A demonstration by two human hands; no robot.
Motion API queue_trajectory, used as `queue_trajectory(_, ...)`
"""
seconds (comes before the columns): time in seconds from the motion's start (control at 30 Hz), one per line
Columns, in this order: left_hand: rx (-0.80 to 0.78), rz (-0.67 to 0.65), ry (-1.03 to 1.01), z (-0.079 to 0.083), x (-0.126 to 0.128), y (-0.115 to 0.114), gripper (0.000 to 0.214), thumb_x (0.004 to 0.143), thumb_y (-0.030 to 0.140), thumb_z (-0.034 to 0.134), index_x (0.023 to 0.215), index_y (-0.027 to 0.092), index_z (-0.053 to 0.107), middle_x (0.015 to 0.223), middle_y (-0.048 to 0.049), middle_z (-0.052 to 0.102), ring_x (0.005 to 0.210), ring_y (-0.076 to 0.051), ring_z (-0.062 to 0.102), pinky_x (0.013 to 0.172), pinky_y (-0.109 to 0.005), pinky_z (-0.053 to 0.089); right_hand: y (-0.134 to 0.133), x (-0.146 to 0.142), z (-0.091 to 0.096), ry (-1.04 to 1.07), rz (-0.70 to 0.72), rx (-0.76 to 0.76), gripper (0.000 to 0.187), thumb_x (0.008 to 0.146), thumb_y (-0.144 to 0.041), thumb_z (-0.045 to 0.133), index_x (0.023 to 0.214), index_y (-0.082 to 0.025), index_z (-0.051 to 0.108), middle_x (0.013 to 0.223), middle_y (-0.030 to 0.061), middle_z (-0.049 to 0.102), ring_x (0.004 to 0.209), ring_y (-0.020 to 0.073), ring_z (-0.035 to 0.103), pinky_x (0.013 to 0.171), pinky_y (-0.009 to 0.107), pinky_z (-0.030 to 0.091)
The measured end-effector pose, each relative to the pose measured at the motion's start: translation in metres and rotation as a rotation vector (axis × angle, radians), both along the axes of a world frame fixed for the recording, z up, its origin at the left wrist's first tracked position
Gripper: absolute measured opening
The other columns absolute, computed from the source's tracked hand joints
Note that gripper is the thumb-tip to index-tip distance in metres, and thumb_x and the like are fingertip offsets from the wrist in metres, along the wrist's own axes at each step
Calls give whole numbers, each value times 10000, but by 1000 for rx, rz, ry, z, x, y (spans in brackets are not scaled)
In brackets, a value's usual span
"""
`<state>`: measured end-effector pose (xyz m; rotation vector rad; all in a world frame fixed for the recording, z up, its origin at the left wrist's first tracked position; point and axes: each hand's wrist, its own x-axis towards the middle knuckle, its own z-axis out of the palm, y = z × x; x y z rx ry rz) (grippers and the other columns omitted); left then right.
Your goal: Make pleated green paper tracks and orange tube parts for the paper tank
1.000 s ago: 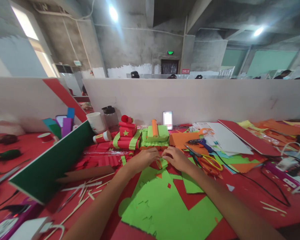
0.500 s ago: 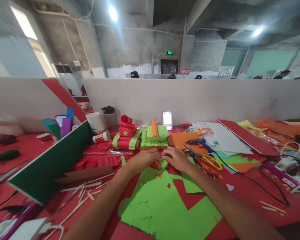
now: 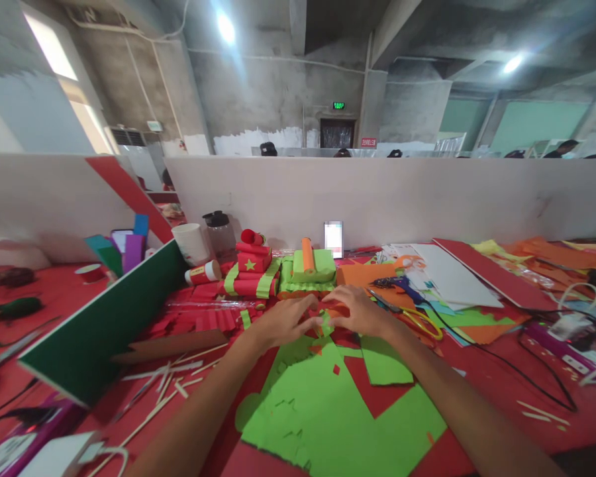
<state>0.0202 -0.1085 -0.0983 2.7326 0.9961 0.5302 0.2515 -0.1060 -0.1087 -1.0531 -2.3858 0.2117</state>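
Observation:
My left hand and my right hand meet over the middle of the table, with fingers curled towards each other. Between the fingertips is a small green strip, which looks like craft foam or thick paper, pinched from both sides. Part of it is hidden by my fingers. Just beyond my hands stands a green model tank with an orange rolled barrel. To its left is a red model tank with green bands and a star. Beneath my hands lies a large green sheet.
Scissors with yellow handles and a blue glue gun lie right of my hands. On the left, a dark green board leans over red scraps, near thin wooden sticks. A phone stands against the white partition.
My right hand has lifted and arched slightly, and its fingers have shifted around the small green piece. My left fingers have opened out a little, with the thumb now showing below.

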Motion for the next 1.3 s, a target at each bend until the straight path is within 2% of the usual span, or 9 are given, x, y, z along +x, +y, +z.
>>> queue_trajectory(0.07, -30, -3, 23, -1, 2, -3, 426, 905, 546, 414, 1140, 200, 498, 979, -72, 665, 842, -231, 633, 699, -292, 442, 0, 3, 0, -71, 27, 2, 514, 746, -476, 716, 1193, -251, 597, 1181, 84, 626, 1096, 272, 534, 969, 431, 345)
queue_trajectory(0.2, -35, 20, 97, -8, 7, -5, 577, 823, 630, 497, 1209, 203, 457, 884, -65, 670, 836, -262, 636, 651, -282, 423, 1, 4, -3, -146, 68, -7, 509, 763, -449, 712, 1217, -250, 593, 1158, 71, 654, 1098, 270, 534, 994, 435, 310)
queue_trajectory(0.37, -15, 47, 105, -15, 8, -1, 421, 876, 501, 500, 1173, 204, 471, 882, -62, 674, 797, -244, 640, 617, -274, 412, 2, 3, -3, -198, 93, 10, 563, 759, -473, 709, 1253, -241, 572, 1132, 85, 663, 1090, 277, 539, 972, 426, 322)
queue_trajectory(0.57, -22, 4, -21, -13, 5, 5, 322, 907, 368, 493, 1188, 208, 491, 1144, -82, 639, 989, -242, 619, 782, -315, 466, 1, 3, -1, -172, 43, 30, 480, 806, -402, 684, 1244, -240, 573, 1126, 90, 662, 1044, 258, 573, 930, 403, 354)
queue_trajectory(0.93, 63, -17, -194, -6, 8, 4, 359, 950, 314, 418, 1291, 218, 469, 1256, -90, 582, 1124, -219, 561, 960, -353, 452, -2, -1, 5, -139, -78, 119, 518, 818, -488, 640, 1249, -211, 562, 1054, 107, 665, 983, 265, 593, 868, 398, 402)
queue_trajectory(1.3, 86, -8, -262, -5, 7, 6, 350, 933, 308, 465, 1269, 224, 513, 1204, -95, 611, 1066, -217, 590, 936, -359, 472, -2, -1, 4, -58, -58, 115, 570, 801, -533, 634, 1267, -225, 526, 1093, 105, 643, 1026, 263, 583, 892, 403, 427)
